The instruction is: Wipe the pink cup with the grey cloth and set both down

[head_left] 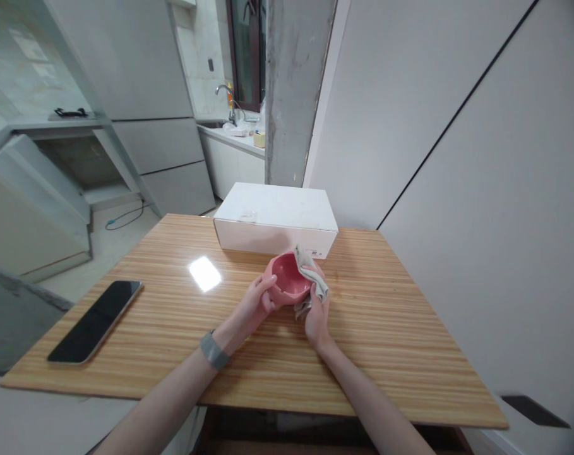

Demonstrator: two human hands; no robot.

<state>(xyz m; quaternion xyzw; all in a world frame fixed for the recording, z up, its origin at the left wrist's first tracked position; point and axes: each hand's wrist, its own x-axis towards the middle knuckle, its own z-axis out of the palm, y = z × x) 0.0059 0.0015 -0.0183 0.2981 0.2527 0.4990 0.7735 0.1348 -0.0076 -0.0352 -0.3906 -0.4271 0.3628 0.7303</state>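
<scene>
The left hand (259,299) gripped a pink bowl (285,284) at its left side, the thumb over the rim and the fingers curled around the outer wall. The right hand (317,316) held a pale grey cloth (311,270) pressed to the bowl's right side, one part folded over the rim and another hanging below it. The bowl was tilted, its hollow turned toward the near side, above the middle of the wooden table (386,328); whether its base touched the tabletop could not be told. Just beyond it, toward the far edge, lay a closed white box (277,208). A dark-screened phone (95,323) rested near the table's left edge, well apart from the hands. A grey band (215,350) circled the left wrist. Far off, left of a bare grey pillar (293,88), a curved tap (230,104) rose beside a sink.
</scene>
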